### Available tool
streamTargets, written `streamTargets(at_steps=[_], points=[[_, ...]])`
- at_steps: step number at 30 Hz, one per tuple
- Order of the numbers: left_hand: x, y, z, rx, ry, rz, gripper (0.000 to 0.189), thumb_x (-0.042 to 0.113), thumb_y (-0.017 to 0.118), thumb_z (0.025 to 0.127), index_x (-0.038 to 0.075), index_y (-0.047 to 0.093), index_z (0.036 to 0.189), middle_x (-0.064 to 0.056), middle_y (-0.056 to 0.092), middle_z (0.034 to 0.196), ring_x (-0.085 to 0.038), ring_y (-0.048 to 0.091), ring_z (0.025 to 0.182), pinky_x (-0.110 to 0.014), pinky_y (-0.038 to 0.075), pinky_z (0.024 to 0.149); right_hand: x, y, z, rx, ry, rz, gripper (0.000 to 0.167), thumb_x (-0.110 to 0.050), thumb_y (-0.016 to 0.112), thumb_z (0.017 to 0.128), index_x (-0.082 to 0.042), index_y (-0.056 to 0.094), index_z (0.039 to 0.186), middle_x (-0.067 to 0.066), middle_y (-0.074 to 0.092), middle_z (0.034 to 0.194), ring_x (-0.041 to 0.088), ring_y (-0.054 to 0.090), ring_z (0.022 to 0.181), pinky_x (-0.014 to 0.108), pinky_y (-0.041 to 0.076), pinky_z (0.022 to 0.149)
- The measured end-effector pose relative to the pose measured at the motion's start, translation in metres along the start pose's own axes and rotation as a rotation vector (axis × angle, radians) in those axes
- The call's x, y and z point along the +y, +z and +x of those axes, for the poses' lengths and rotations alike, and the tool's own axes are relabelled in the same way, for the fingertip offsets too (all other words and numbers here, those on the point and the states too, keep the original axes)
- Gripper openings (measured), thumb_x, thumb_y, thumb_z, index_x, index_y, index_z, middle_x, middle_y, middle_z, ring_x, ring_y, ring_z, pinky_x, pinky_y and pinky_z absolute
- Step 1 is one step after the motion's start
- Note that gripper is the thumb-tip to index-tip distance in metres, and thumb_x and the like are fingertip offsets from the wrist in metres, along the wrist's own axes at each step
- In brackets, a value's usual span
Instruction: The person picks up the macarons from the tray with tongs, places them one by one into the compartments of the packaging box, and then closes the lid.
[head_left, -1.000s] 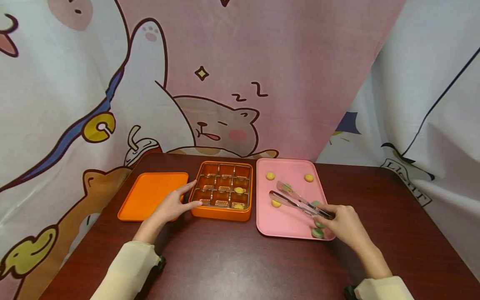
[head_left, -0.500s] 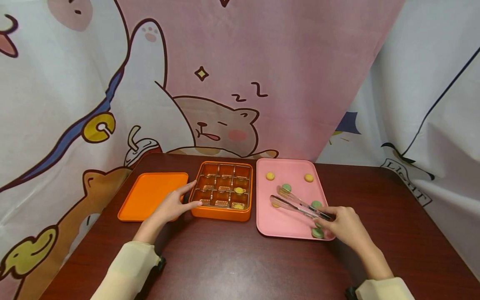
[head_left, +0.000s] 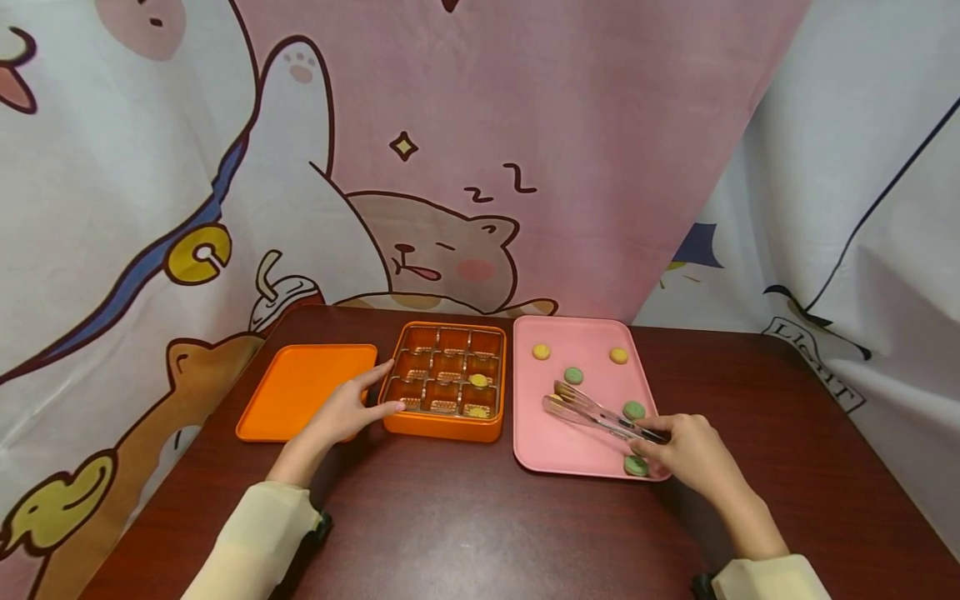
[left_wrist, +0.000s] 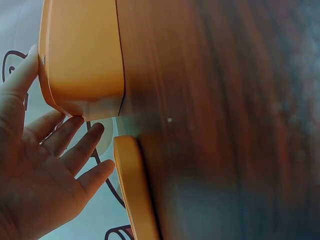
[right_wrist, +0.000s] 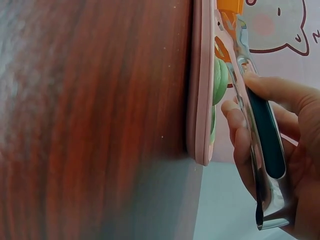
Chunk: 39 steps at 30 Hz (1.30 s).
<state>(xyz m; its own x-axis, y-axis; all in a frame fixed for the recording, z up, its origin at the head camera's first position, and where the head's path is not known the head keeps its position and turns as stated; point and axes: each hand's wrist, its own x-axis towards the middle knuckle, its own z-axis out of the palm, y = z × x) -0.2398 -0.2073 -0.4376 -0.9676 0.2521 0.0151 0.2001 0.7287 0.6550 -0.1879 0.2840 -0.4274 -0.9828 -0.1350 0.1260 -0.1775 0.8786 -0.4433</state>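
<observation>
My left hand (head_left: 341,414) rests against the left side of an orange box (head_left: 442,428), fingers extended and thumb at its near rim. A clear divided insert (head_left: 447,367) lines the box, with a yellow macaron (head_left: 477,381) in a right-column compartment and another in the compartment nearer me. My right hand (head_left: 693,450) grips metal tongs (right_wrist: 267,135) with dark handle pads, low over a pink tray (head_left: 547,450). The tong tips straddle another yellow macaron (head_left: 556,398), partly hidden behind them. Green macarons (head_left: 636,466) lie by the handles, one partly covered.
An orange lid (head_left: 300,392) lies flat left of the box. Two yellow macarons (head_left: 618,356) sit along the tray's far side, and a green macaron (head_left: 573,375) lies just beyond the tong tips. A printed curtain (head_left: 585,167) hangs behind the dark wooden table (head_left: 450,533).
The tong tips have shifted nearer me and drawn closer together, from over the green macaron to around the yellow one. My left hand and the box have stayed still.
</observation>
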Motion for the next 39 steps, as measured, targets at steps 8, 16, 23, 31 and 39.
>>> streamTargets(at_steps=[8,16,23,31,39], points=[[-0.0017,0.0004,0.0004,-0.001,-0.001,-0.006,0.084,0.047,0.071,0.09,0.015,0.033,0.157,-0.015,0.034,0.161,-0.043,0.033,0.146,-0.065,0.032,0.114,-0.0012,-0.0001,-0.0015,0.001,-0.01,-0.021,0.028,-0.022,0.082,0.08,-0.006,0.08,0.103,0.011,0.076,0.085,0.015,0.053,0.068,0.031,0.041,0.06],[-0.001,0.0006,0.0014,0.009,0.014,-0.004,0.083,0.043,0.073,0.09,0.012,0.035,0.156,-0.015,0.037,0.16,-0.043,0.037,0.145,-0.064,0.033,0.114,-0.0024,-0.0009,-0.0039,0.025,-0.031,-0.038,0.025,-0.021,0.082,0.081,-0.007,0.08,0.101,0.008,0.075,0.079,0.015,0.054,0.066,0.032,0.042,0.058],[-0.0006,0.001,0.0013,0.017,0.017,-0.002,0.082,0.041,0.073,0.089,0.011,0.035,0.156,-0.015,0.037,0.159,-0.043,0.037,0.144,-0.063,0.033,0.114,-0.0019,-0.0008,-0.0034,0.044,-0.032,-0.041,0.026,-0.021,0.081,0.082,-0.006,0.08,0.102,0.011,0.076,0.084,0.015,0.053,0.067,0.03,0.04,0.057],[-0.0007,0.0013,0.0015,0.022,0.023,-0.003,0.082,0.04,0.074,0.089,0.011,0.035,0.156,-0.015,0.038,0.159,-0.043,0.038,0.144,-0.063,0.033,0.114,-0.004,-0.0015,-0.002,0.05,-0.024,-0.032,0.026,-0.021,0.08,0.083,-0.005,0.079,0.104,0.013,0.076,0.087,0.015,0.053,0.067,0.029,0.038,0.056],[0.0,0.0014,0.0029,0.026,0.019,-0.012,0.082,0.037,0.075,0.089,0.01,0.036,0.156,-0.016,0.038,0.159,-0.043,0.038,0.144,-0.063,0.033,0.114,-0.0057,-0.0026,0.002,0.079,-0.044,-0.036,0.024,-0.019,0.08,0.082,-0.005,0.08,0.101,0.01,0.076,0.082,0.016,0.052,0.065,0.028,0.038,0.055]])
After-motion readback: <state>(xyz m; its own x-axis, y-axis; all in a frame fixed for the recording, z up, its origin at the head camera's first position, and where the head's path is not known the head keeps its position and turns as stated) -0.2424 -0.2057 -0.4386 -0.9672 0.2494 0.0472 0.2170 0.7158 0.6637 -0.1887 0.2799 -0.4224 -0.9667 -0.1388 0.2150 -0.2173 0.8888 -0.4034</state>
